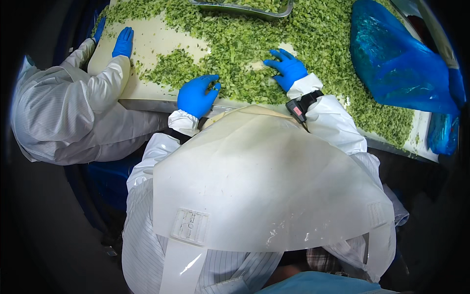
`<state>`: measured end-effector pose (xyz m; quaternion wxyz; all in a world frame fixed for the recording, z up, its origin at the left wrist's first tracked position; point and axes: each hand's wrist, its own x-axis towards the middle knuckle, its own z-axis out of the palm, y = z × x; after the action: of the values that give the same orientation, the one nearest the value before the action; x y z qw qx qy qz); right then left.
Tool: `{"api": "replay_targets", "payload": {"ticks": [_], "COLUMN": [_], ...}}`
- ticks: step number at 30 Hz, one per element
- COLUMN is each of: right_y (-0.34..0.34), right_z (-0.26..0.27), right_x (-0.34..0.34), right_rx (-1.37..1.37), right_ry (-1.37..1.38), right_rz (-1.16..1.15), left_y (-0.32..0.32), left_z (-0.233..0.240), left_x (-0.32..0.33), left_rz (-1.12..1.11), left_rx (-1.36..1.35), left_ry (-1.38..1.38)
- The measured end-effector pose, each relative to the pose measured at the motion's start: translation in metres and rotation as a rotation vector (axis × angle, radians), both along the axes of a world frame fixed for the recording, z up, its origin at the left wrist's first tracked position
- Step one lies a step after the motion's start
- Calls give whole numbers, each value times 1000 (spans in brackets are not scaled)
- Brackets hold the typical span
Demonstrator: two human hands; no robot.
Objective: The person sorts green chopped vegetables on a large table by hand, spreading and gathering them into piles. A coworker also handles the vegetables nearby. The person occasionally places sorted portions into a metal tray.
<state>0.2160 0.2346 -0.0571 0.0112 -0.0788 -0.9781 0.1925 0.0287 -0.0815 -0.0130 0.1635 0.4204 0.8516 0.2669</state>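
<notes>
Chopped green vegetable pieces [235,55] lie spread over a pale work table [147,40] in front of me. My left hand [197,96], in a blue glove, rests at the table's near edge against the pile's left part, its fingers and thumb apart with nothing seen between them. To the right, my right hand [287,69], also blue-gloved, is over the pieces with its fingers spread and nothing gripped. A pale patch of table shows beside its fingertips. A black device is strapped at my right wrist.
A metal tray [253,14] holding green pieces stands at the far side. A large blue plastic bag [396,62] lies on the right. At the left, a co-worker in white has blue-gloved hands [123,43] on the table. The metal table rim [147,105] runs before my apron.
</notes>
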Motion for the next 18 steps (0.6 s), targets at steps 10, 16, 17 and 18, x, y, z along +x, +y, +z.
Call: {"api": "replay_targets", "payload": {"ticks": [10,16,17,18], "right_y": [64,-7,-10,-10], "right_z": [13,19,22,24], "right_x": [148,103,100,96], "right_rx": [-172,-630,-682,-642], "right_ry": [-142,-244,-192,-202], "right_rz": [-964,-425,-370,-464], "left_y": [45,123,135,143], "left_z": [5,-9,-4,0], "left_x": [0,-15,-29,-38], "left_rz": [-124,-342,-157,0], "left_rx": [-15,-208,-154,-71], "left_ry": [-1128,-659,-609,-486]}}
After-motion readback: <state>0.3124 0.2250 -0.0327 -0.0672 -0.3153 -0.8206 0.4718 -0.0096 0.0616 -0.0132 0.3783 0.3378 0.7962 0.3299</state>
